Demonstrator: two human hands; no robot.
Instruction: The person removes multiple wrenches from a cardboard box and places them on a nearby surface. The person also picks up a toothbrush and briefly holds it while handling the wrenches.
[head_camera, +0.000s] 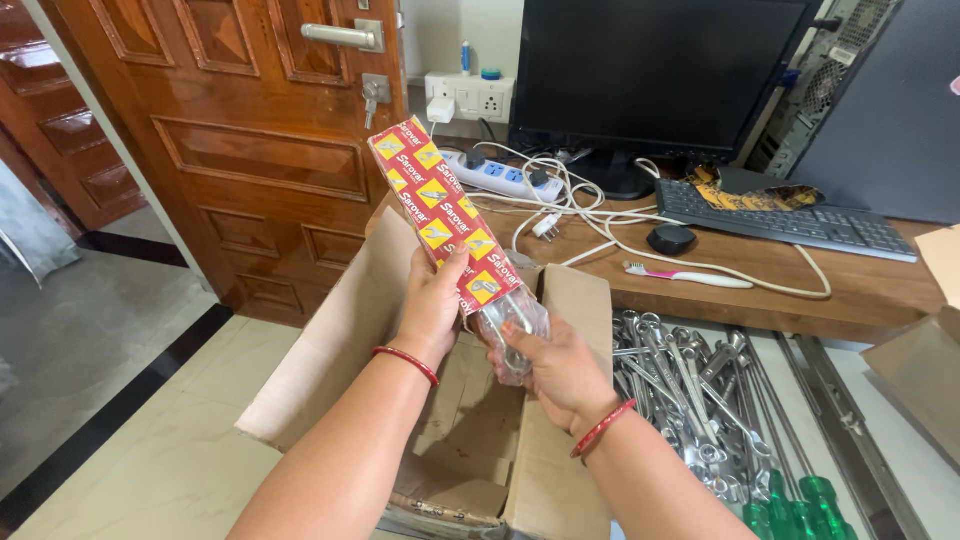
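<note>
Red-and-yellow printed card tops the long clear-plastic tool packet, and both hands grip it: the left hand wraps fingers around the card part, the right hand clasps the transparent lower end. Held tilted, the packet hangs above an open cardboard box. Right of the box lie steel spanners and green-handled screwdrivers; beyond it stands a wooden desk.

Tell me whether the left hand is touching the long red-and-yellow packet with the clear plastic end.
Touching. The head view shows the left hand wrapped around the long red-and-yellow packet, thumb lying across its printed face.
</note>
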